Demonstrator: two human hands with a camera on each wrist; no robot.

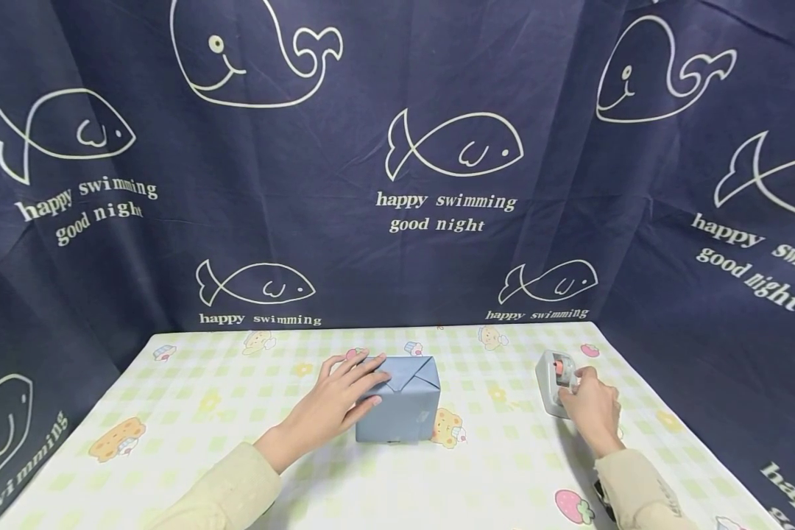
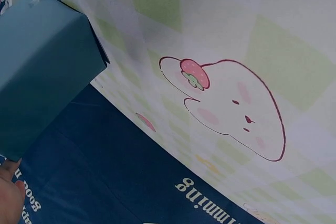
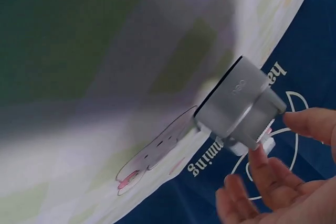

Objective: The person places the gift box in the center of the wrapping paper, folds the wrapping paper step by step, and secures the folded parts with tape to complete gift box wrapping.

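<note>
A box wrapped in blue-grey paper [image 1: 397, 412] sits on the table, its folded end flaps meeting in a V on top. My left hand [image 1: 344, 390] rests over its upper left edge, fingers fairly straight on top, thumb against the front. The left wrist view shows the box's side [image 2: 47, 61] and only part of that hand [image 2: 10, 195] at its edge. At the right stands a grey tape dispenser [image 1: 547, 383] with a pinkish-red core. My right hand [image 1: 596, 408] has thumb and index finger at either side of the toothed nose of the dispenser [image 3: 233, 98], pinching it.
A pale green checked tablecloth [image 1: 225, 427] with printed bears and strawberries covers the table. Dark blue curtains [image 1: 344, 243] with white fish and whale outlines hang behind it and along both sides.
</note>
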